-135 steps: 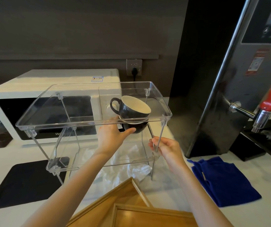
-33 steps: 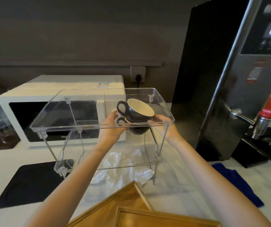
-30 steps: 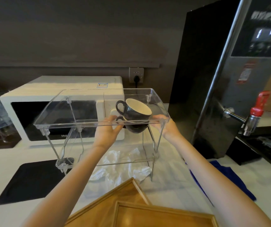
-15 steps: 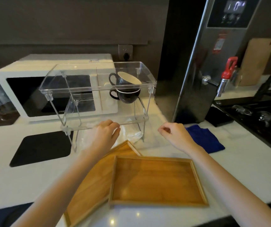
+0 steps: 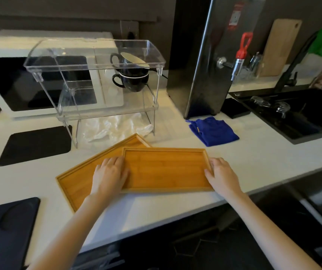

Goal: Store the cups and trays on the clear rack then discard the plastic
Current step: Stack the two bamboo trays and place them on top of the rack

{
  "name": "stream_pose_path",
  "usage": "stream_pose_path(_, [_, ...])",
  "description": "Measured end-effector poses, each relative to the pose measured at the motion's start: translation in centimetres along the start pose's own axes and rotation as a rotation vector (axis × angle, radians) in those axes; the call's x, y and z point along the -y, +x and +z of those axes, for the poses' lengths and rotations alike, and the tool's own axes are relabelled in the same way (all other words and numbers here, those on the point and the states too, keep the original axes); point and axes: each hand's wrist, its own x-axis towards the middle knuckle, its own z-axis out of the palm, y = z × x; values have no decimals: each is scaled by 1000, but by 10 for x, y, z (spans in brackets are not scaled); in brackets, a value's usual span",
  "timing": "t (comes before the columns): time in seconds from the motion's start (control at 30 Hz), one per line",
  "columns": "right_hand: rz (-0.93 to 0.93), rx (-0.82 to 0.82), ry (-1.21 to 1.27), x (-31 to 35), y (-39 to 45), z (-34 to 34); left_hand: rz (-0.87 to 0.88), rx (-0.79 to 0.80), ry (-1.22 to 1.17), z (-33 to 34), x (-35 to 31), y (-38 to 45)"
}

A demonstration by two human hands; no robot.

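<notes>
Smooth wooden trays, clear glossy plastic rack, blue cloth, brushed-metal boiler.

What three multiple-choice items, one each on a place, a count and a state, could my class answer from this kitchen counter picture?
1. Where does the crumpled plastic lie?
A. In the sink
B. On the counter under the clear rack
C. On the upper tray

2. How many wooden trays are on the counter?
A. One
B. Two
C. Four

3. What are the hands doing?
A. Resting at the two short ends of the upper tray
B. Lifting a cup
C. Folding the blue cloth

Key:
1 B, the plastic shows beneath the rack's lower shelf.
2 B, the upper tray lies partly over the lower tray.
3 A, the left hand and right hand sit at opposite ends of it, while the stacked cups are on the rack and the blue cloth is untouched.
</notes>
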Motion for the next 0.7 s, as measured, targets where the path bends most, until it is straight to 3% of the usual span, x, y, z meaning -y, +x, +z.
stream_pose_path(0.17, [141,11,37,-4,-9,13,-147,-48,-161,1,-8,-12])
stream_pose_path(0.4, [185,-64,85,0,-4,22,-297,0,-421,-6,-11,-13])
stream_pose_path(0.53, [132,-86,158,15,7,20,-364,-62,-572,-16,-4,-19])
stream_pose_path(0.7, [0,-71,230,50,30,19,-488,-189,-582,-25,25,-30])
